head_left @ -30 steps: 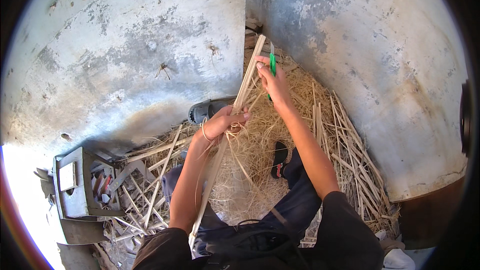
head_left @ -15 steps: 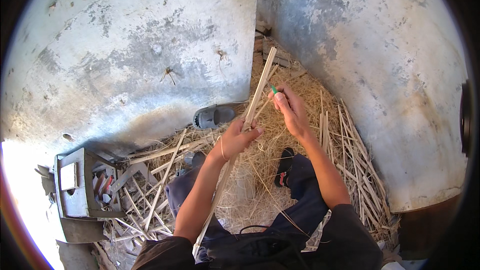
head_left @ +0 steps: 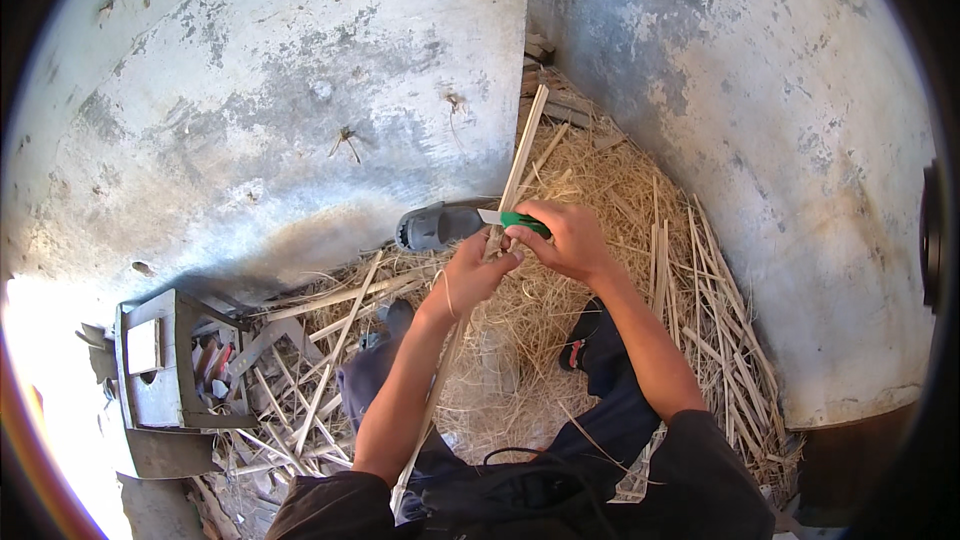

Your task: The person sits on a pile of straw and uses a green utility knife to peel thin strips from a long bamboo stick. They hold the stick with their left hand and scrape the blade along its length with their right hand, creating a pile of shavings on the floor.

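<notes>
At far left, a weathered wooden box-like stool (head_left: 155,375) sits on the ground, a pale panel on its side, beside loose sticks (head_left: 325,385) strewn at odd angles. A gray slip-on shoe (head_left: 430,228) rests at the foot of a peeling wall (head_left: 300,70). Next, the left hand (head_left: 478,275), a thin pale loop (head_left: 447,292) around its wrist, is clamped on long, pale wooden strips (head_left: 523,145), which slant from near the wall corner down toward the person's lap. Just beside it, the right hand (head_left: 570,240) grips a green-handled knife (head_left: 525,224) across the strips, blade pointing left; whether the edge touches the wood, or the hands touch each other, cannot be told. Below, dark footwear (head_left: 575,353) bears a red-and-white mark too small to read. Straw-like shavings (head_left: 610,190) blanket the floor, and more split sticks (head_left: 735,370) lie heaped at right
</notes>
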### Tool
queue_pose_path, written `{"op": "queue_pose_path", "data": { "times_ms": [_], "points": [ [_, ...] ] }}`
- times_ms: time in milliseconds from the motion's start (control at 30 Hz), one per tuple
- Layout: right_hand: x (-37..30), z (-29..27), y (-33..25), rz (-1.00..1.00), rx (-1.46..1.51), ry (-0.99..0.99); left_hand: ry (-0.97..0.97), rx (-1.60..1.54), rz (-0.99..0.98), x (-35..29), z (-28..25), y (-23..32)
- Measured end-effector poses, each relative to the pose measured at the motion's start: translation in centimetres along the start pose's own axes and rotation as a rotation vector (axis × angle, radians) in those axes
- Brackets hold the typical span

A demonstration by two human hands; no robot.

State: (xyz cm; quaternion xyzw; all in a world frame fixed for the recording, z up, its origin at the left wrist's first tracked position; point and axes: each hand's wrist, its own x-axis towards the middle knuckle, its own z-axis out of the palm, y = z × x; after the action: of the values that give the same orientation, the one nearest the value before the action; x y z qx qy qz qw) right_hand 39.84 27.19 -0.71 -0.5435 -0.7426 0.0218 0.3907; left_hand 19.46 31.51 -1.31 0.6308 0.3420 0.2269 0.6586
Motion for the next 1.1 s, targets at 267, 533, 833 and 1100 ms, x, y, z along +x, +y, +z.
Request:
{"op": "queue_pose_path", "data": {
  "times_ms": [267,533,833,1100],
  "points": [
    [0.2,-0.7,0.1,0.028,-0.039,-0.009,0.029,0.005,0.059,-0.2,0.1,-0.2],
    [-0.8,-0.2,1.7,0.049,-0.028,0.061,0.064,0.113,-0.020,-0.5,0.5,0.6],
    [-0.6,-0.6,1.4,0.044,-0.023,-0.040,0.019,0.023,-0.053,0.4,0.8,-1.0],
    [-0.3,-0.3,1.9,0.024,-0.018,0.002,0.128,0.241,0.149,-0.4,1.4,0.1]
  ]
}}
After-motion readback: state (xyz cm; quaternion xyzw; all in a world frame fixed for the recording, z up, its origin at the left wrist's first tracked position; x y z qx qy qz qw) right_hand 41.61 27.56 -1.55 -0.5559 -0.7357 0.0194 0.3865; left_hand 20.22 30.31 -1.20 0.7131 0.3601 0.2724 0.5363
